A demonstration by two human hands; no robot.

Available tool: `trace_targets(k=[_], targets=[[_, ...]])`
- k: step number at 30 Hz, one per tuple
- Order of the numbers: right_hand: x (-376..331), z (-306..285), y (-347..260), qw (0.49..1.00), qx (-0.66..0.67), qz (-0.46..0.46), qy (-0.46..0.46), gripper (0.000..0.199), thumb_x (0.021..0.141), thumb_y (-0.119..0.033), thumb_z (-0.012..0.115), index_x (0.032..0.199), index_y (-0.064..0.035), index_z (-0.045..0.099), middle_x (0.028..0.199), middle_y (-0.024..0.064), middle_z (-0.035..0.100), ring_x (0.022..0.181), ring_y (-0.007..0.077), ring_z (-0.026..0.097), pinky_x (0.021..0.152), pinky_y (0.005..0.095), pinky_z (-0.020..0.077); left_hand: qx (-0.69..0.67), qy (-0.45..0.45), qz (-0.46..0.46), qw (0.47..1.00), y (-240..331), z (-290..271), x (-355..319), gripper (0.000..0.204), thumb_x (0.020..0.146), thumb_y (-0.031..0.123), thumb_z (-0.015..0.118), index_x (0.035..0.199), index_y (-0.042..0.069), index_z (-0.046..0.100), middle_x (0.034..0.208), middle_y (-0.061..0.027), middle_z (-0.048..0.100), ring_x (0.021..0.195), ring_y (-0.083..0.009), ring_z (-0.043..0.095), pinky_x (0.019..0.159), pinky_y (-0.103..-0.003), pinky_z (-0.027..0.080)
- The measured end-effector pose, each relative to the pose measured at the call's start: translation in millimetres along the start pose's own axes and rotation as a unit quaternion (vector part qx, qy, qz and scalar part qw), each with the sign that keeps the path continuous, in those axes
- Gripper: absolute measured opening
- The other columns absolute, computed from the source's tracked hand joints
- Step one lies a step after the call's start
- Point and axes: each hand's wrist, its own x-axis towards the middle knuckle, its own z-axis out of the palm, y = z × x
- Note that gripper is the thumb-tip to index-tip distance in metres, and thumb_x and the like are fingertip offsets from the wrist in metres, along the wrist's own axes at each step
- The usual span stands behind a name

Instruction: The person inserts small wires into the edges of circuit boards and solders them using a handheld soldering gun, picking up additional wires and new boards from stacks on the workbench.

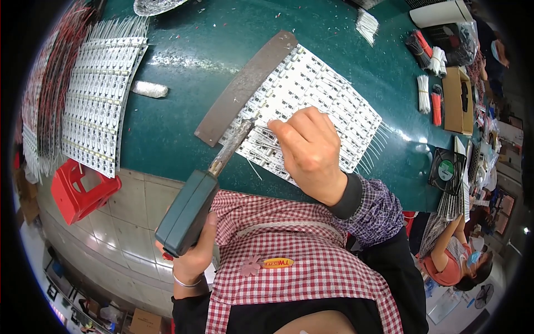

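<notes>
My left hand is wrapped round the handle of a dark green soldering gun. The gun's metal barrel points up and right, its tip over a white panel of small circuit boards. Closed in a pinch just right of the tip, my right hand grips thin white wires, whose ends in the fingers are partly hidden. Wires stick out from the panel's lower right edge. A brown flat bar lies along the panel's upper left edge.
More wired circuit board panels stand at the left table edge, near a silvery roll. Wire bundles, a cardboard box and a small black fan sit at the right. A red stool is below left; another person sits right.
</notes>
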Motion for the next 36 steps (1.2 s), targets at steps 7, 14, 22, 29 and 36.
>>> trace_targets(k=[7, 14, 22, 29, 36], targets=[[1, 2, 1, 1.0, -0.002, 0.001, -0.007, 0.024, 0.066, 0.001, 0.063, 0.089, -0.0043, 0.066, 0.075, 0.0031, 0.053, 0.075, 0.0198, 0.053, 0.065, 0.0328, 0.0399, 0.004, -0.009, -0.001, 1.0, 1, 3, 5, 0.02, 0.071, -0.002, 0.075, 0.091, -0.005, 0.069, 0.082, -0.0105, 0.069, 0.065, -0.0178, 0.067, 0.058, -0.027, 0.052], [1, 1, -1, 1.0, 0.009, 0.004, 0.002, 0.025, 0.067, 0.005, 0.07, 0.09, -0.0051, 0.069, 0.071, 0.0039, 0.051, 0.071, 0.021, 0.053, 0.061, 0.0335, 0.0399, -0.008, -0.024, -0.032, 0.999, 3, 3, 6, 0.022, 0.07, -0.003, 0.073, 0.092, -0.005, 0.068, 0.081, -0.0121, 0.067, 0.065, -0.0203, 0.066, 0.058, -0.028, 0.051], [1, 2, -1, 1.0, 0.006, 0.003, 0.005, 0.025, 0.066, 0.005, 0.071, 0.09, -0.005, 0.069, 0.071, 0.0039, 0.052, 0.071, 0.0211, 0.053, 0.061, 0.0336, 0.0401, -0.009, -0.039, -0.052, 0.998, -3, -2, -1, 0.022, 0.072, -0.001, 0.074, 0.093, -0.005, 0.069, 0.082, -0.0114, 0.069, 0.067, -0.0196, 0.067, 0.058, -0.028, 0.051], [0, 3, -2, 1.0, 0.004, 0.003, 0.009, 0.026, 0.066, 0.006, 0.071, 0.089, -0.0049, 0.069, 0.071, 0.004, 0.052, 0.072, 0.0213, 0.054, 0.061, 0.0336, 0.0407, -0.037, -0.014, -0.064, 0.997, -9, -5, -12, 0.033, 0.08, -0.003, 0.072, 0.111, -0.002, 0.062, 0.095, -0.0063, 0.064, 0.071, -0.01, 0.058, 0.058, -0.023, 0.045], [0, 3, -2, 0.999, 0.026, 0.018, 0.044, 0.025, 0.065, 0.002, 0.064, 0.089, -0.0041, 0.066, 0.076, 0.0047, 0.053, 0.077, 0.0221, 0.054, 0.064, 0.0341, 0.0402, -0.062, 0.004, -0.115, 0.991, -1, -2, -8, 0.025, 0.075, 0.002, 0.077, 0.098, -0.005, 0.07, 0.088, -0.0112, 0.072, 0.073, -0.0165, 0.069, 0.063, -0.028, 0.053]])
